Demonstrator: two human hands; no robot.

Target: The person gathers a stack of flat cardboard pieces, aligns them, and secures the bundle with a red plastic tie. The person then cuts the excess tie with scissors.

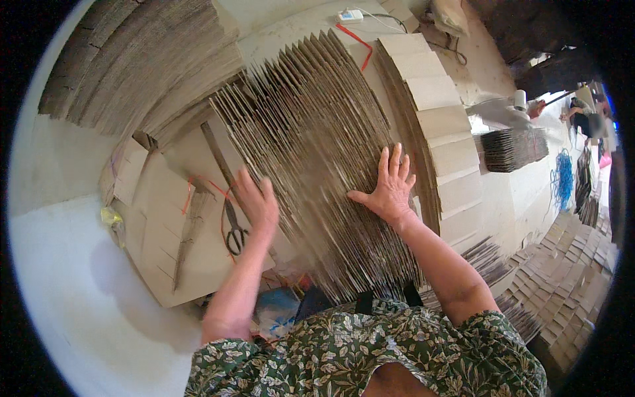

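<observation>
A long row of grey-brown cardboard sheets [317,119], standing on edge and packed close, stretches away from my body. My right hand [390,185] lies on the row's right side with the fingers spread. Beside its left side is my left hand [256,198], fingers stretched out and slightly blurred; whether it touches the cardboard I cannot tell. Neither hand holds anything. Dark-handled scissors [235,231] lie just left of my left hand, next to a long flat strip [217,149]. Part of the row's middle is smeared by motion.
Cardboard stacks rise at the far left [132,66] and along the right [440,126]. Flat cardboard pieces [155,231] lie at left near red strapping [211,182]. A white power strip [350,16] sits at the back. Further right are blue twine [563,178] and another person [582,119].
</observation>
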